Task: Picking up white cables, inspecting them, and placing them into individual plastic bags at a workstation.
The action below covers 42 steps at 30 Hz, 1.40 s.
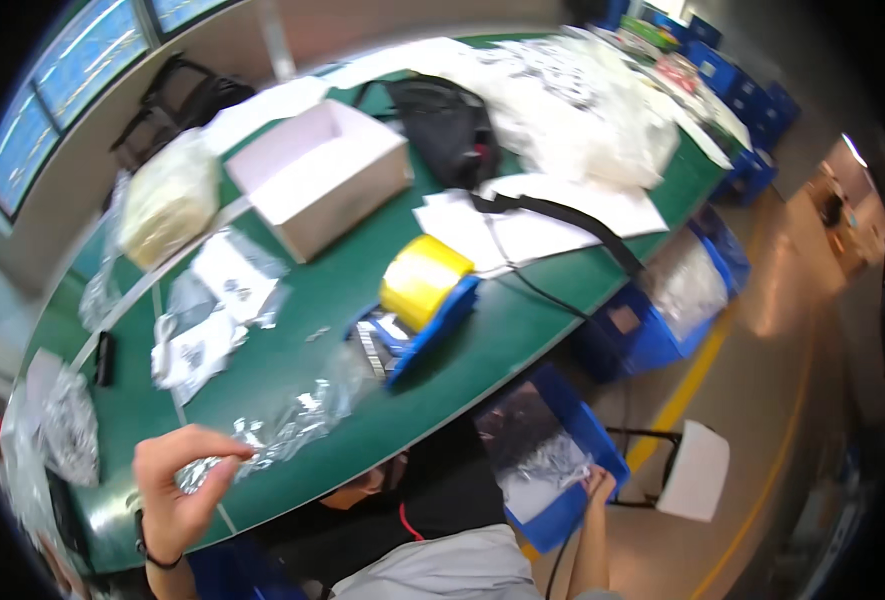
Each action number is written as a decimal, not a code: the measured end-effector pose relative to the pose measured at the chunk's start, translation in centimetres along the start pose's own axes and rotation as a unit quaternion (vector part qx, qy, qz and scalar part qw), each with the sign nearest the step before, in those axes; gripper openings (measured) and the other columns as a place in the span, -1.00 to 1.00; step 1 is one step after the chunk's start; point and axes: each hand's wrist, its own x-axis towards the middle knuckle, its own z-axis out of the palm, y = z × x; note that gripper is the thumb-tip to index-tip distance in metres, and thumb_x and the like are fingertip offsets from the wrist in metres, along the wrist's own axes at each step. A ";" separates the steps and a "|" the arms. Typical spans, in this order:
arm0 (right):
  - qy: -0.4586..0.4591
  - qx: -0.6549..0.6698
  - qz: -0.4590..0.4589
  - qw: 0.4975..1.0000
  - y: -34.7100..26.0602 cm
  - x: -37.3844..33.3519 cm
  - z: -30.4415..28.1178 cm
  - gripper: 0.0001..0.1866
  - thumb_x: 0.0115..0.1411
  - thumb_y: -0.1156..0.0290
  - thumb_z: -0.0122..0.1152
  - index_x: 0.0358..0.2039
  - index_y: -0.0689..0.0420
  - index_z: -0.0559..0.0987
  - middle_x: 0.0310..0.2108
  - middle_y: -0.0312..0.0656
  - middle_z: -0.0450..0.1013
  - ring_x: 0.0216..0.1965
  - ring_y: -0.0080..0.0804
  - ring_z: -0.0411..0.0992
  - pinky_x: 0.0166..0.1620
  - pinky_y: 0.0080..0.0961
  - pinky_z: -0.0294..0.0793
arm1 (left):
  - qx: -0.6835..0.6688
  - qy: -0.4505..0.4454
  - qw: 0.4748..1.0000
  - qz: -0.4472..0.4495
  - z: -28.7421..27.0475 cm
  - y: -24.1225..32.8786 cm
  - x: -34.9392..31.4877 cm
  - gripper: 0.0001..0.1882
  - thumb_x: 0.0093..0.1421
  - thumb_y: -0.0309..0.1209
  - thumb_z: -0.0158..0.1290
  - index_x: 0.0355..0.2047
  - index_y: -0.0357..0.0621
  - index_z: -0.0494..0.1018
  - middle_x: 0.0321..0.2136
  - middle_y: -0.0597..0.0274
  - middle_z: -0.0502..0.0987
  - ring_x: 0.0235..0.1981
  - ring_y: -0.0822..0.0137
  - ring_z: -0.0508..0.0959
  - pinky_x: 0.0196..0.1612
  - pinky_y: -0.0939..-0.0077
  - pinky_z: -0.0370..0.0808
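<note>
My left hand is over the green table's near left part, thumb and forefinger pinched together. Its fingertips meet the edge of some crinkled clear plastic bags; what lies in the pinch is too small to make out. Off the table to the right, my right hand is at the rim of a blue bin, its fingers closed on a clear plastic bag. More clear bags lie inside that bin. A yellow tape roll sits in a blue holder beyond the bags on the table.
An open white box, a black bag with a strap, and papers are farther back. Filled clear packets and a black marker-like object lie left. Another blue bin and a white chair stand right.
</note>
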 end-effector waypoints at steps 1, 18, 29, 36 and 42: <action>0.003 0.086 0.114 0.990 0.7 -0.5 1.4 -0.76 0.26 0.33 0.17 -0.20 0.25 0.59 -0.41 -0.22 0.51 -0.42 -0.43 0.45 -0.27 -0.45 0.51 | 0.022 0.016 1.000 -0.012 0.3 0.1 0.0 -0.91 0.08 -0.55 0.15 -0.39 -0.26 0.62 -0.47 0.10 0.63 -0.44 0.27 0.63 -0.33 0.53 0.49; -0.073 0.092 -0.511 0.851 -42.6 -18.6 4.0 -0.79 0.37 0.51 -0.06 -0.12 0.28 0.53 -0.20 -0.14 0.50 -0.16 -0.42 0.47 0.01 -0.47 0.47 | 0.157 0.222 0.958 -0.089 -1.2 -9.4 -12.4 -0.75 0.04 -0.44 0.27 -0.25 -0.24 0.57 -0.30 0.04 0.62 -0.24 0.07 0.62 -0.14 0.37 0.52; -0.342 -0.080 -0.693 0.629 -56.3 -31.0 19.3 -0.59 0.19 0.58 0.10 0.08 0.28 0.42 0.01 0.03 0.43 0.06 -0.16 0.41 0.15 -0.40 0.31 | 0.120 0.020 0.983 0.135 8.1 -6.2 -1.4 -0.24 0.18 -0.15 0.17 0.23 -0.39 0.16 0.23 -0.20 0.24 0.27 -0.05 0.26 0.28 0.20 0.25; -0.286 -0.219 -0.776 0.518 -54.2 -28.0 26.8 -0.58 0.28 0.33 0.06 0.09 0.29 0.39 0.10 0.08 0.35 0.18 0.07 0.25 0.22 -0.21 0.21 | 0.279 0.072 0.950 0.120 11.5 -7.8 -0.4 0.00 0.23 0.20 -0.09 0.28 -0.55 -0.02 0.30 -0.35 0.05 0.37 -0.12 0.04 0.36 -0.02 -0.05; -0.298 -0.197 -0.739 0.572 -53.7 -28.5 26.0 -0.58 0.25 0.36 0.07 0.07 0.29 0.38 0.05 0.07 0.36 0.08 0.05 0.33 0.13 -0.27 0.34 | 0.302 0.010 0.949 0.084 8.7 -8.1 -5.2 0.03 0.19 0.22 -0.05 0.29 -0.53 -0.01 0.32 -0.28 0.04 0.39 -0.08 0.01 0.37 0.00 -0.08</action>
